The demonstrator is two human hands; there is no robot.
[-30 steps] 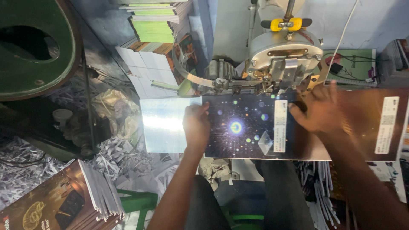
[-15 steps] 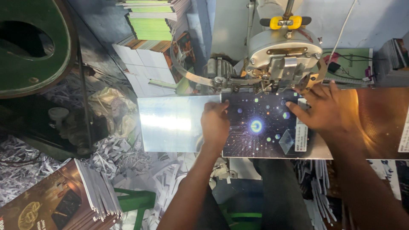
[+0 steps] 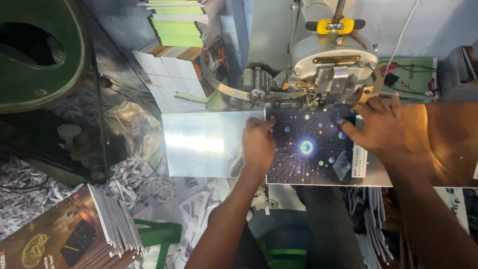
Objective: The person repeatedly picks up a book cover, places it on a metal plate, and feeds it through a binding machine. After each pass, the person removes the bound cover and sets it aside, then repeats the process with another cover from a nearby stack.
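Observation:
A dark booklet (image 3: 311, 149) with a starry, glowing-dot cover lies flat on a shiny metal plate (image 3: 201, 144) under the head of a grey stitching machine (image 3: 331, 62). My left hand (image 3: 258, 144) presses down on the booklet's left edge, fingers curled toward the machine. My right hand (image 3: 381, 127) lies flat on the booklet's right part, fingers spread, close to the machine's head. The booklet's far edge sits under the machine's mechanism.
A stack of brown-covered booklets (image 3: 74, 231) lies at lower left. Paper trimmings (image 3: 139, 182) litter the floor below the plate. Green and white paper stacks (image 3: 181, 27) stand behind. A large green round part (image 3: 35, 55) fills the upper left. Cables (image 3: 406, 30) hang at right.
The booklet and both hands have shifted to the right along the plate under the machine head. More bare metal plate now shows at left.

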